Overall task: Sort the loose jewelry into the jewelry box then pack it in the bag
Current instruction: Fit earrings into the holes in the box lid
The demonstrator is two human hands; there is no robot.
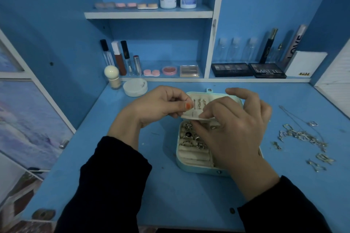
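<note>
Head view: the open jewelry box (189, 164) sits mid-frame on the tabletop (151, 185). The left hand (159, 104) pinches the left edge of its raised earring panel (198, 104), and the right hand (236, 125) grips the panel's right side. Holding the panel steady should help each piece seat squarely, and the loose jewelry (303, 136) lies waiting at right.

A blue desk (189, 195) fills the view; behind it rise blue shelves (147, 14) with white edges, under dim light.
</note>
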